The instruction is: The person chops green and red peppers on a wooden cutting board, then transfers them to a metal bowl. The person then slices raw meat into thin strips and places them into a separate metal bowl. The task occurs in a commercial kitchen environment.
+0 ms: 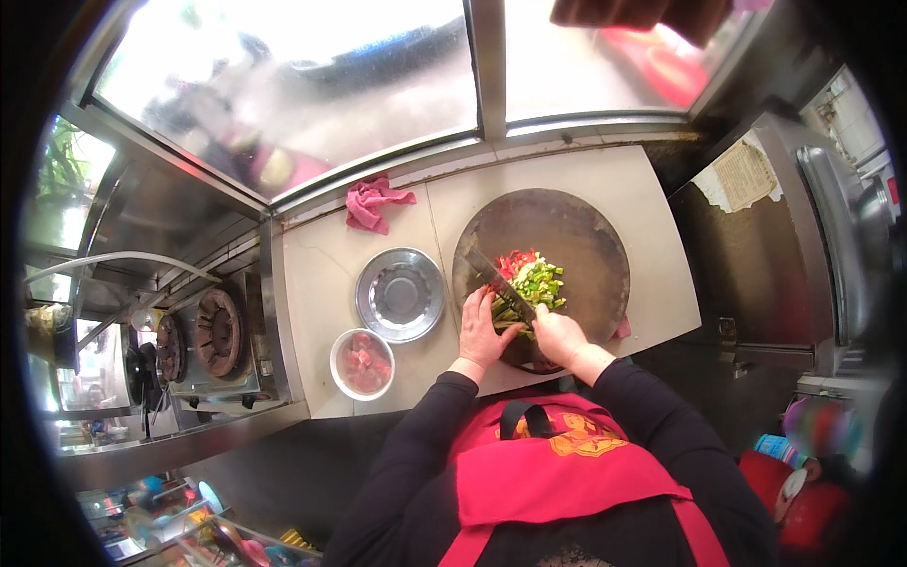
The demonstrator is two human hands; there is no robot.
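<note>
My right hand (560, 334) grips the handle of a cleaver (500, 285), whose dark blade slants across the left part of a round chopping board (592, 248). Left of the blade, my left hand (482, 332) holds down a bundle of green stalks (506, 315), its thumb spread toward my right hand. The fingers partly cover the stalks. Beyond the blade lie chopped green pieces (542, 281) in a heap, with chopped red pepper pieces (511, 264) at its upper left.
Left of the board stand a metal bowl (400, 294) and a white bowl (363, 363) holding pinkish pieces in liquid. A pink cloth (378, 205) lies near the window frame. Gas burners (218, 333) are beyond a metal partition at left. A steel cabinet (751, 262) is at right.
</note>
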